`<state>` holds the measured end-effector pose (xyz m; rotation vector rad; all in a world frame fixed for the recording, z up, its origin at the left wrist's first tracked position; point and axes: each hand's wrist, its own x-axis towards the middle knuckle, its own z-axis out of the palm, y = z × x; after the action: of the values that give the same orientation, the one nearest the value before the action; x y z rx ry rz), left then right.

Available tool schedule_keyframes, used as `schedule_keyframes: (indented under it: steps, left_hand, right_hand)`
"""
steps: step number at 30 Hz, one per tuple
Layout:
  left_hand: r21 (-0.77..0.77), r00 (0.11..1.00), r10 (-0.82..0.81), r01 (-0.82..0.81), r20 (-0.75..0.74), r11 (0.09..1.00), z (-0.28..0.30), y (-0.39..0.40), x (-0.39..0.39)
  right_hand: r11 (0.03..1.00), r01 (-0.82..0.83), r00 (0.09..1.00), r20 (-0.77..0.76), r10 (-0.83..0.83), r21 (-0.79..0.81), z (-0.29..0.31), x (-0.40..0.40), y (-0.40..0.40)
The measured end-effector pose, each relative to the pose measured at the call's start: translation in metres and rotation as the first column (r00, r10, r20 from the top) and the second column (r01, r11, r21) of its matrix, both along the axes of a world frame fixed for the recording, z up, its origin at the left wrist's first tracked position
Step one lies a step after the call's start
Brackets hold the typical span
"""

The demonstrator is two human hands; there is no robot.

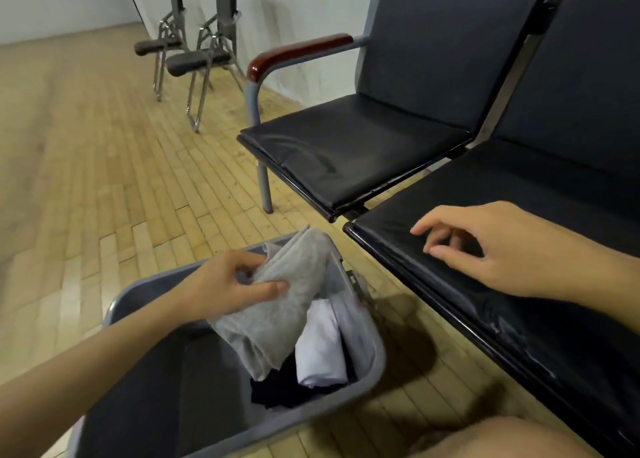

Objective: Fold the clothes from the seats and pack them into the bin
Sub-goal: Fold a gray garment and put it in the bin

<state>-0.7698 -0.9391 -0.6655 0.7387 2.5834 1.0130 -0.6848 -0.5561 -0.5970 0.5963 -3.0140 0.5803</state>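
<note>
Bin [375, 357] bottom cut off below

This looks like a waiting room or hall in a public building. Black padded seats [349, 152] are joined in a row on a metal frame, with a wooden armrest [298, 52] at the end. Folding chairs [194, 59] lean against a plain white wall [69, 0], above a pale wood-block floor [86, 146].

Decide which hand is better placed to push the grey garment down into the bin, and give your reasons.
The left hand: it already grips the grey garment over the bin. The right hand hovers over the seat, holding nothing.
</note>
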Motion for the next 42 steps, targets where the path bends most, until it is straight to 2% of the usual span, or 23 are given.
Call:
schedule_keyframes:
  steps: [4, 7, 11, 13, 14, 15, 17, 19, 22, 26, 28, 30, 32, 33, 35, 38, 42]
  left_hand:
    - [0.007, 0.947, 0.272, -0.278, 0.169, 0.961, -0.048, -0.035, 0.0]
    - [-0.023, 0.891, 0.38, -0.387, 0.249, 0.922, -0.088, -0.038, 0.001]
    - [0.084, 0.805, 0.476, -0.534, 0.354, 0.841, -0.12, -0.028, -0.007]
    - [0.014, 0.763, 0.548, -0.587, 0.344, 0.809, -0.145, -0.033, -0.015]
    - [-0.084, 0.737, 0.587, -0.597, 0.334, 0.798, -0.164, -0.039, -0.02]
    - [-0.219, 0.713, 0.613, -0.575, 0.34, 0.789, -0.185, -0.046, -0.024]
    - [-0.554, 0.714, 0.618, -0.384, 0.33, 0.739, -0.232, -0.062, -0.032]
    - [-0.731, 0.749, 0.6, -0.239, 0.28, 0.639, -0.267, -0.071, -0.031]
    - [-0.742, 0.792, 0.551, -0.198, 0.264, 0.64, -0.28, -0.07, -0.024]
    - [-0.675, 0.743, 0.543, -0.169, 0.392, 0.719, -0.28, -0.059, -0.015]
    - [-0.634, 0.74, 0.528, -0.181, 0.416, 0.752, -0.297, -0.059, -0.017]
    - [-0.64, 0.776, 0.463, -0.101, 0.429, 0.762, -0.305, -0.055, -0.016]
    - [-0.697, 0.824, 0.409, -0.024, 0.392, 0.717, -0.291, -0.04, -0.009]
    - [-0.735, 0.847, 0.411, -0.035, 0.338, 0.677, -0.282, -0.031, -0.006]
    - [-0.789, 0.875, 0.445, -0.134, 0.19, 0.6, -0.277, -0.018, -0.008]
    - [-0.787, 0.852, 0.52, -0.28, 0.061, 0.551, -0.279, -0.014, -0.021]
    - [-0.832, 0.894, 0.447, -0.273, -0.034, 0.483, -0.283, -0.01, -0.031]
  right_hand:
    - [1.0, 0.001, 0.999, 0.053, 0.0, -0.011, -0.01, -0.005, -0.005]
    - [1.0, -0.012, 0.997, 0.081, 0.012, -0.002, -0.018, -0.014, -0.019]
    - [0.999, -0.051, 0.99, 0.129, 0.051, -0.008, -0.029, -0.024, -0.039]
    - [0.997, -0.064, 0.985, 0.158, 0.068, -0.032, -0.034, -0.027, -0.044]
    - [0.996, -0.072, 0.982, 0.169, 0.079, -0.048, -0.036, -0.029, -0.046]
    - [0.995, -0.08, 0.98, 0.176, 0.09, -0.063, -0.038, -0.03, -0.047]
    - [0.992, -0.093, 0.979, 0.172, 0.106, -0.084, -0.041, -0.033, -0.049]
    - [0.989, -0.108, 0.976, 0.178, 0.125, -0.099, -0.043, -0.034, -0.049]
    - [0.986, -0.116, 0.974, 0.18, 0.137, -0.121, -0.046, -0.035, -0.046]
    - [0.986, -0.099, 0.973, 0.197, 0.124, -0.132, -0.053, -0.035, -0.044]
    - [0.987, -0.098, 0.971, 0.205, 0.123, -0.129, -0.056, -0.034, -0.045]
    - [0.987, -0.097, 0.968, 0.22, 0.124, -0.126, -0.059, -0.034, -0.047]
    - [0.988, -0.096, 0.965, 0.233, 0.123, -0.124, -0.061, -0.032, -0.049]
    - [0.988, -0.095, 0.965, 0.232, 0.122, -0.123, -0.061, -0.032, -0.05]
    - [0.988, -0.094, 0.968, 0.221, 0.12, -0.125, -0.06, -0.03, -0.051]
    - [0.986, -0.105, 0.97, 0.207, 0.131, -0.131, -0.058, -0.028, -0.05]
    - [0.983, -0.105, 0.976, 0.175, 0.131, -0.15, -0.06, -0.027, -0.047]
